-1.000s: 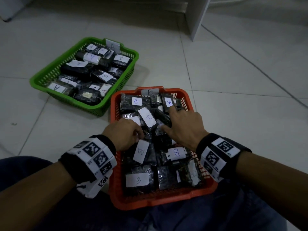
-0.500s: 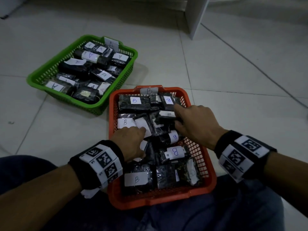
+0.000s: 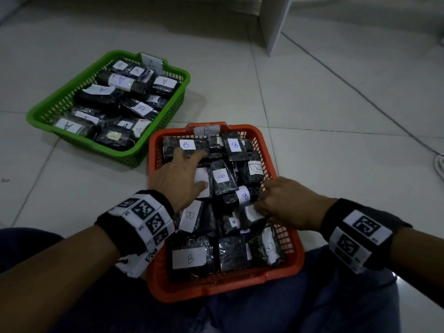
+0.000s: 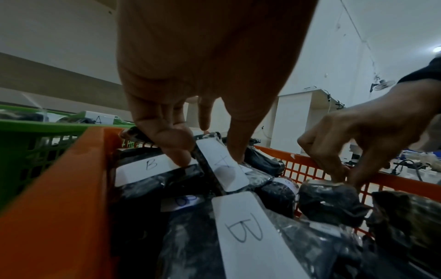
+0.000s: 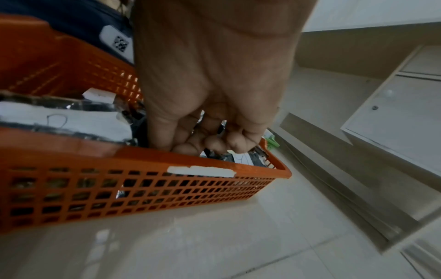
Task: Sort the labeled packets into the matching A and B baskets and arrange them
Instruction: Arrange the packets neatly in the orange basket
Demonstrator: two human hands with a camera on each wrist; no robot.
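The orange B basket (image 3: pixel 153 150) sits between my knees, full of dark packets with white B labels. My left hand (image 3: pixel 189 169) reaches into its left middle. In the left wrist view this left hand (image 4: pixel 205 147) pinches a tilted packet by its white label (image 4: pixel 222 168), which seems to read A, between thumb and fingers. My right hand (image 3: pixel 266 200) is at the basket's right wall with its fingers curled. There the right hand (image 4: pixel 343 177) pinches a crumpled dark packet (image 4: pixel 329 200). The green A basket (image 3: pixel 72 81) at the far left holds several A-labelled packets.
Both baskets stand on a pale tiled floor (image 3: pixel 336 116). A white furniture panel (image 3: pixel 276 20) rises at the back right. A white cable (image 3: pixel 439 167) lies at the right edge. My legs in dark jeans (image 3: pixel 312 296) flank the near end of the orange basket.
My left hand has moved forward, deeper into the orange basket. My right hand has drawn back from the far packets to the right wall and now pinches a packet there.
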